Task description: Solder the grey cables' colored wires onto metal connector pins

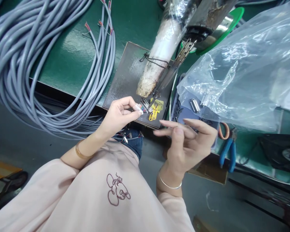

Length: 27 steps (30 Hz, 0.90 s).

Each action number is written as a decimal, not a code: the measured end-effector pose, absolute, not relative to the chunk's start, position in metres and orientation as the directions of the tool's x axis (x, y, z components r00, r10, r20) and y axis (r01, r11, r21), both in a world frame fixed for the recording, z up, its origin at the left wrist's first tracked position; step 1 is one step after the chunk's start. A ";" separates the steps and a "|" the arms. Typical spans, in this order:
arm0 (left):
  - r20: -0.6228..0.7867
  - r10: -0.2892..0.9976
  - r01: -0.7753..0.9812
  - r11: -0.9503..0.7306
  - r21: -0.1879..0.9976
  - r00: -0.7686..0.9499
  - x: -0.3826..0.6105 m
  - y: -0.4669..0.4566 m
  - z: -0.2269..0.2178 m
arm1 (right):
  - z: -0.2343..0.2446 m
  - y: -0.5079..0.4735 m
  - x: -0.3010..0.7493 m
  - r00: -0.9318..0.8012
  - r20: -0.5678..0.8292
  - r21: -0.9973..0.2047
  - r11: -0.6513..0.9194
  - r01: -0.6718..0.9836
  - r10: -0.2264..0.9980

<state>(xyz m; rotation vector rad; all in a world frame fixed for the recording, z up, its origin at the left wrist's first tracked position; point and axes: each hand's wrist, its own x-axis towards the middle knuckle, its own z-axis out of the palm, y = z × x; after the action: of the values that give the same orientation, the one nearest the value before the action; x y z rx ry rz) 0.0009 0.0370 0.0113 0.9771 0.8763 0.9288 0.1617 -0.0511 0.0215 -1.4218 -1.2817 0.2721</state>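
My left hand [123, 111] is closed in a pinch on the end of a cable whose thin coloured wires [142, 109] stick out past the fingertips, with white on the fingertips. Right beside these wires sits a metal multi-pin connector [147, 105] at the yellow holder [155, 111]; whether every wire touches its pins is too small to tell. The metal tip of a soldering tool [156, 95] comes down from above next to the connector. My right hand [188, 141] hovers right of the holder, fingers stretched out and apart, slightly blurred, with nothing visible in it.
Coiled grey cables [33, 48] cover the left of the green table [70, 42]. A wrapped white tube [159, 48] slants over the dark board [128, 71]. To the right lie a clear plastic bag [232, 71], a loose connector [195, 105] and blue-handled pliers [227, 153]. Finished-looking connectors [125, 138] rest on my lap.
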 end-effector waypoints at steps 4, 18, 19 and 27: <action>-0.157 0.929 -0.248 0.247 0.937 0.334 0.001 0.037 0.012 | 0.013 -0.044 0.159 0.299 0.532 -0.720 0.237 0.652 0.793; -0.085 0.971 -0.219 0.135 0.966 0.226 0.003 0.037 0.015 | 0.016 -0.016 0.154 0.084 0.672 -0.501 0.368 0.783 0.736; -0.077 0.971 -0.213 0.126 0.969 0.224 0.003 0.037 0.015 | 0.017 -0.015 0.154 0.070 0.686 -0.475 0.372 0.798 0.724; -0.112 0.964 -0.218 0.166 0.962 0.241 0.004 0.037 0.016 | 0.019 -0.014 0.152 -0.020 0.737 -0.325 0.381 0.866 0.675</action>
<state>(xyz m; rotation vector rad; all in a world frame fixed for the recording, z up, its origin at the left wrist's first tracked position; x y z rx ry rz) 0.0038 0.0368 0.0160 1.0344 0.9359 1.0454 0.1516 -0.0143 0.0192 -1.3569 -1.7547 -0.2699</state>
